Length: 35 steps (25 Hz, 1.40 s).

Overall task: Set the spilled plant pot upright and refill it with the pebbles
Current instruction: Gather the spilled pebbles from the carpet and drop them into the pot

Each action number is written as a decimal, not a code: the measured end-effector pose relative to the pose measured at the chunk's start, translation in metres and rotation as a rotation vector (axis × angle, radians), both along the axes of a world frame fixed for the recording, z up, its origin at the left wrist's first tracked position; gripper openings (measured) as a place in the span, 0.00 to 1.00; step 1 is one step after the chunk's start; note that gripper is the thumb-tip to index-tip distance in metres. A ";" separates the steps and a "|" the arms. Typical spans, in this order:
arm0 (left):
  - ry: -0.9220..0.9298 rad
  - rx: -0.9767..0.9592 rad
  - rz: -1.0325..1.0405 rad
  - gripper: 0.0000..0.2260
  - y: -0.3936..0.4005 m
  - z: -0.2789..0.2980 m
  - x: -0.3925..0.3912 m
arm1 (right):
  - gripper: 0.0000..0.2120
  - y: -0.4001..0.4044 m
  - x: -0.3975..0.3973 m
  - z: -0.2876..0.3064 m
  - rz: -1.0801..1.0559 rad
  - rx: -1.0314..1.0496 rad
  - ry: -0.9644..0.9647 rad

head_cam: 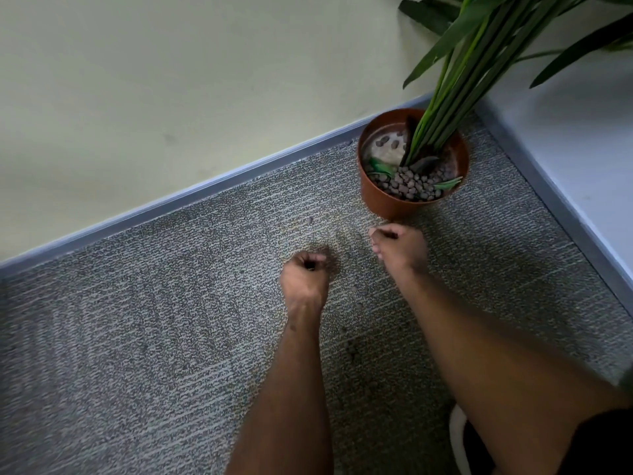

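The brown plant pot point(387, 200) stands upright on the grey carpet in the corner, its green stems point(445, 108) leaning up to the right. Dark pebbles point(407, 185) fill its near half; the far half shows a pale bare base with a few pebbles. My left hand point(305, 275) is closed on the carpet below and left of the pot, with something dark, probably pebbles, showing between the fingers. My right hand point(399, 246) hovers just in front of the pot, fingers curled; what it holds is hidden. A few loose pebbles point(310, 220) lie scattered on the carpet.
Pale walls with a blue-grey skirting point(205, 186) meet in a corner behind the pot; the second wall point(565, 166) runs down the right side. Grey carpet point(137, 320) stretches to the left. A white curved object point(457, 437) shows at the bottom right under my arm.
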<state>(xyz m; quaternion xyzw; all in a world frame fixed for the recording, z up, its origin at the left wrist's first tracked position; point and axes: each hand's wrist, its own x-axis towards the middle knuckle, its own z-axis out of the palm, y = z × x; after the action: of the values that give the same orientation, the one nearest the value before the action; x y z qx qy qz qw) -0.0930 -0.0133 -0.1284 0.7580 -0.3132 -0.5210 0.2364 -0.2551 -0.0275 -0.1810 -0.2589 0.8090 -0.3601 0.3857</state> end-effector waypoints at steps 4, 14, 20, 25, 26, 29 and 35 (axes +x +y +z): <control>0.037 0.060 0.021 0.07 0.011 -0.009 0.016 | 0.11 0.004 0.001 -0.004 0.221 0.132 0.067; -0.496 0.039 -0.611 0.41 0.008 -0.037 0.042 | 0.27 0.002 0.020 0.003 0.836 0.339 0.639; -0.452 0.312 -0.658 0.58 0.015 -0.058 0.063 | 0.12 -0.016 0.031 0.007 0.921 0.366 0.817; -0.442 0.303 -0.671 0.56 0.015 -0.069 0.068 | 0.09 -0.060 0.044 0.009 0.853 0.202 0.769; -0.454 0.304 -0.679 0.56 0.014 -0.071 0.068 | 0.13 -0.071 0.044 0.009 0.832 0.170 0.726; -0.463 0.333 -0.685 0.57 0.010 -0.073 0.065 | 0.29 -0.104 0.042 0.011 0.816 0.197 0.628; -0.421 0.345 -0.645 0.56 0.007 -0.078 0.062 | 0.43 -0.146 0.045 0.019 0.823 0.310 0.597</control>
<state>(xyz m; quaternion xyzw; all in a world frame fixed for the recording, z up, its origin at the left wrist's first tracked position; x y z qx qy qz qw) -0.0314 -0.0063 -0.2061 0.7395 -0.4840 -0.4469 -0.1384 -0.2105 -0.1737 -0.1617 -0.5862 0.7587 0.0342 0.2820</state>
